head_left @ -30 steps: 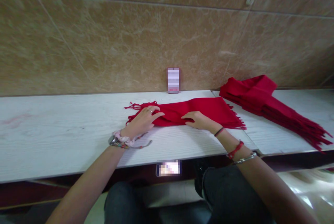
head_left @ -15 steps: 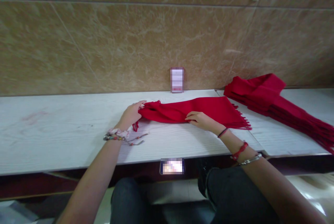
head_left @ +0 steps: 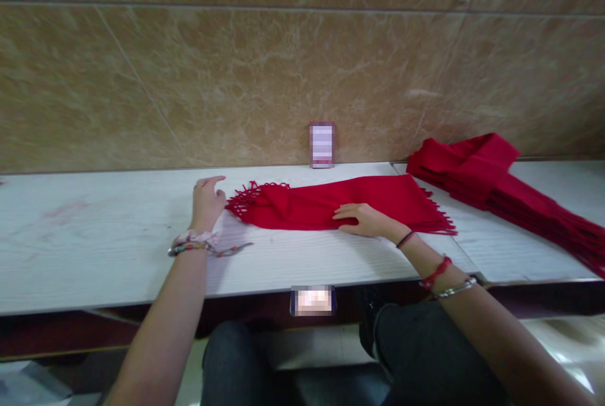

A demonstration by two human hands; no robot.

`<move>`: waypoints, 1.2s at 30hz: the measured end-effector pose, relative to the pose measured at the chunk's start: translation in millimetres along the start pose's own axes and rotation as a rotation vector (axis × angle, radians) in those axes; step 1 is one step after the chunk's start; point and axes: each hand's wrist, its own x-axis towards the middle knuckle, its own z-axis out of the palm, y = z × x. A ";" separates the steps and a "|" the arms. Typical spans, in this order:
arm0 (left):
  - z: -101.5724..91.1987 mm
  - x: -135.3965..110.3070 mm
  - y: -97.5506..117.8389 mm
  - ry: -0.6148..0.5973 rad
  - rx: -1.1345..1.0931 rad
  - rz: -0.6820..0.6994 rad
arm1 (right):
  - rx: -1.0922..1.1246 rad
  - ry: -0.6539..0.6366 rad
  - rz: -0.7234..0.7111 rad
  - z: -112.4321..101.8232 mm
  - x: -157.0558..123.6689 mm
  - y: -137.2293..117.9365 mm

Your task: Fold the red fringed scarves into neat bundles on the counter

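While my right hand [head_left: 366, 220] rests on the near side of the scarf [head_left: 307, 204], I see from here that the left hand [head_left: 208, 204] sits just beyond the scarf's left end. The scarf lies lengthwise on the tabletop [head_left: 118, 229], between my two hands and on past the right one. On the left, I have a wide grip, thumb and forefinger parted, holding nothing, with the left fringe [head_left: 243, 201] just to its right. On the right, my grip is loosely parted, the fingers laid over the cloth and the thumb apart from them by the near edge.

Compared with half a second ago, my left hand has come off the cloth and moved farther left. That end was bunched under its fingers then; now it reaches farther left and its strands fan out, with a ruck left in the cloth beside them. My right hand is in nearly the same spot, though its thumb now stands more clearly away from the fingers. The second scarf [head_left: 477, 176] lies unchanged, off to the right.
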 end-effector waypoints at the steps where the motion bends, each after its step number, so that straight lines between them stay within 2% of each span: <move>1: 2.6 -0.6 5.8 0.002 -0.023 0.075 | 0.004 0.012 0.012 0.2 1.3 -1.5; 3: 10.0 -3.3 19.3 -0.053 -0.076 0.309 | -0.004 0.037 0.042 1.3 4.0 -3.9; 6: 21.4 -10.2 37.3 -0.197 -0.116 0.686 | -0.044 0.033 0.060 4.1 7.0 -5.1; 8: 25.6 -14.7 45.8 -0.252 -0.107 0.806 | -0.071 0.021 0.053 5.7 7.6 -4.7; 10: 26.5 -17.4 51.6 -0.271 -0.101 0.857 | -0.089 0.021 0.040 6.6 7.2 -4.0; 15: 22.5 -16.0 56.4 -0.250 -0.109 0.861 | -0.130 0.030 0.001 6.6 4.6 -1.9; 18: 19.8 -15.1 54.2 -0.211 -0.156 0.799 | -0.131 0.012 -0.022 3.7 2.3 -1.9; 21: 17.9 -19.2 53.7 -0.234 -0.154 0.760 | -0.106 -0.026 -0.027 0.4 0.5 -4.0; 24: 17.4 -27.0 59.6 -0.313 -0.051 0.852 | -0.080 -0.065 -0.019 -0.5 0.1 -6.7; 27: 17.6 -31.8 68.3 -0.337 0.050 0.945 | -0.072 -0.079 -0.008 0.7 0.8 -7.7; 31: 13.4 -28.9 70.8 -0.261 0.117 0.923 | -0.060 -0.090 -0.007 1.5 1.8 -6.9; 36: -4.7 -19.3 53.2 -0.040 0.068 0.735 | -0.055 -0.041 0.037 -3.6 2.7 -9.8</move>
